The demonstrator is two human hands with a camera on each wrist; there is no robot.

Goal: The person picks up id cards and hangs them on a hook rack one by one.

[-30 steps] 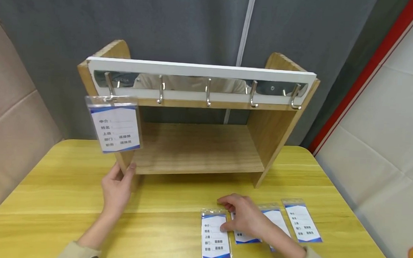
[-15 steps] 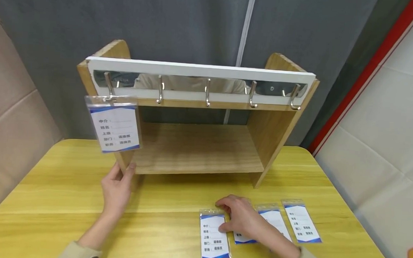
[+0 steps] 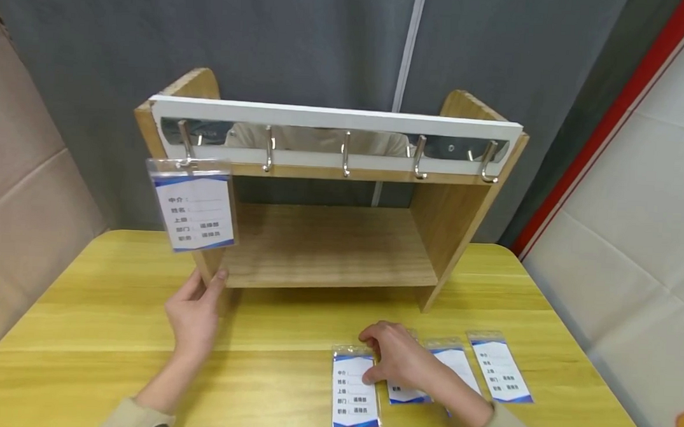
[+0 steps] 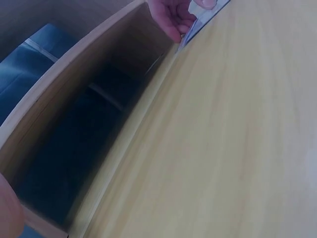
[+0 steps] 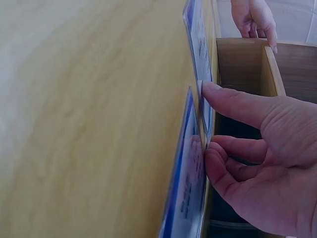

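Observation:
My left hand (image 3: 194, 315) grips the lower left side panel of a wooden shelf (image 3: 329, 245), its thumb on the panel's inner side. My right hand (image 3: 401, 356) pinches the upper right edge of a name badge (image 3: 356, 392) lying on the table. In the right wrist view, the thumb (image 5: 233, 101) presses on the badge's face, with the curled fingers (image 5: 223, 163) at its edge. Another name badge (image 3: 195, 213) hangs from the leftmost metal hook (image 3: 185, 140). The right hand and forearm partly cover two more badges; one of these is a badge (image 3: 456, 365) just right of the wrist.
A further badge (image 3: 501, 370) lies at the far right of the row. Several metal hooks line the white rail (image 3: 335, 117) across the shelf's front, over a mirror strip. The yellow wood-grain table (image 3: 265, 388) has a grey curtain (image 3: 304, 40) behind it.
The badge under my right hand has shifted very slightly on the table, and the hand with it. My left hand keeps its hold on the shelf. The head view has moved a little.

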